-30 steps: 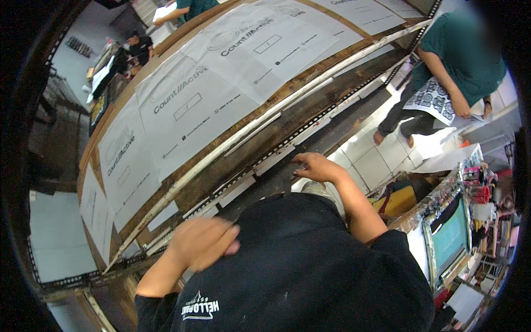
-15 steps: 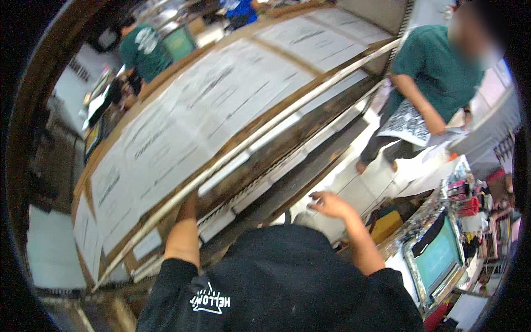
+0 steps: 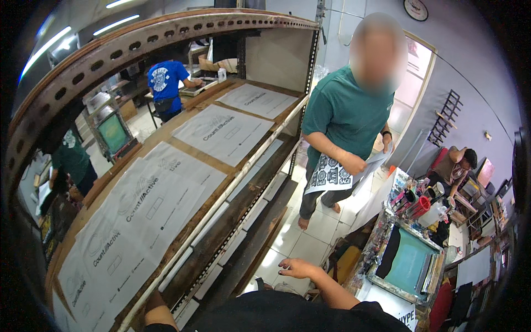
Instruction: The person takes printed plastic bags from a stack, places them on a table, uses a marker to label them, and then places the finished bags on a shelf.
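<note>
My left hand (image 3: 155, 300) reaches in at the lower edge beside the pale front rail (image 3: 204, 211) of a metal rack. Its fingers are hidden, so what it touches does not show. My right hand (image 3: 298, 268) hovers over the tiled floor with dark-stained fingertips. Its fingers are loosely bent and apart, with nothing between them. Several white printed sheets (image 3: 138, 210) lie overlapping on the rack's brown top shelf, left of and beyond my hands.
A person in a green shirt (image 3: 344, 119) stands ahead, holding patterned printed sheets (image 3: 332, 174). On the right, a cluttered bench holds a teal printing screen (image 3: 406, 260) and ink containers (image 3: 417, 205). A person in blue (image 3: 167, 83) works behind the rack; another (image 3: 456, 166) sits at right.
My view has tilted up, bringing the wall and ceiling lights into sight. Both my hands appear lower in the picture, the left now mostly cut off. The right hand remains without anything in it.
</note>
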Available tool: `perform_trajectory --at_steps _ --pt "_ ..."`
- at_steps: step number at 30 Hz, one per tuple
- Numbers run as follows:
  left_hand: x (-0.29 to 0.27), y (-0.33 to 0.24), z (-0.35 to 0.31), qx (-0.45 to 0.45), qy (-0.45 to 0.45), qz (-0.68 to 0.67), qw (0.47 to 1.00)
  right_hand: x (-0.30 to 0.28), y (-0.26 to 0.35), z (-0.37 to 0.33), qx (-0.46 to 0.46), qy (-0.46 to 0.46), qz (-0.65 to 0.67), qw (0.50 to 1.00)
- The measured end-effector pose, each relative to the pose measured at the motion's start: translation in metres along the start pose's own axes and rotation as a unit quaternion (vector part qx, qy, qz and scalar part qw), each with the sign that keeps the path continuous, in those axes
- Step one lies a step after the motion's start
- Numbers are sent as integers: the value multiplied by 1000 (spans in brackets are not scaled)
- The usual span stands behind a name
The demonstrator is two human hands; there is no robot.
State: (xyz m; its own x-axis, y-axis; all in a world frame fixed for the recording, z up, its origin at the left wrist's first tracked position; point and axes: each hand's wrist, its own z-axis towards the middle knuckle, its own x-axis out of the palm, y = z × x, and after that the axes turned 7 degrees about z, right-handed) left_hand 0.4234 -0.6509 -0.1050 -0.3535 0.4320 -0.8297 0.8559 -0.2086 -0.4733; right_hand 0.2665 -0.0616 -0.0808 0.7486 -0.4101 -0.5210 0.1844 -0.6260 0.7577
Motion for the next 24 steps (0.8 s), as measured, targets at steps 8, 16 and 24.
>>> perform_trajectory --at_steps 8,16,24 --pt "4 -10 7 -8 11 7 1000 20 7 17 -9 23 -12 1000" --pt "6 -12 10 -8 19 6 1000 40 18 26 -18 35 -23 999" --pt "4 -10 11 -3 23 5 1000 43 16 27 -35 13 -32 999"
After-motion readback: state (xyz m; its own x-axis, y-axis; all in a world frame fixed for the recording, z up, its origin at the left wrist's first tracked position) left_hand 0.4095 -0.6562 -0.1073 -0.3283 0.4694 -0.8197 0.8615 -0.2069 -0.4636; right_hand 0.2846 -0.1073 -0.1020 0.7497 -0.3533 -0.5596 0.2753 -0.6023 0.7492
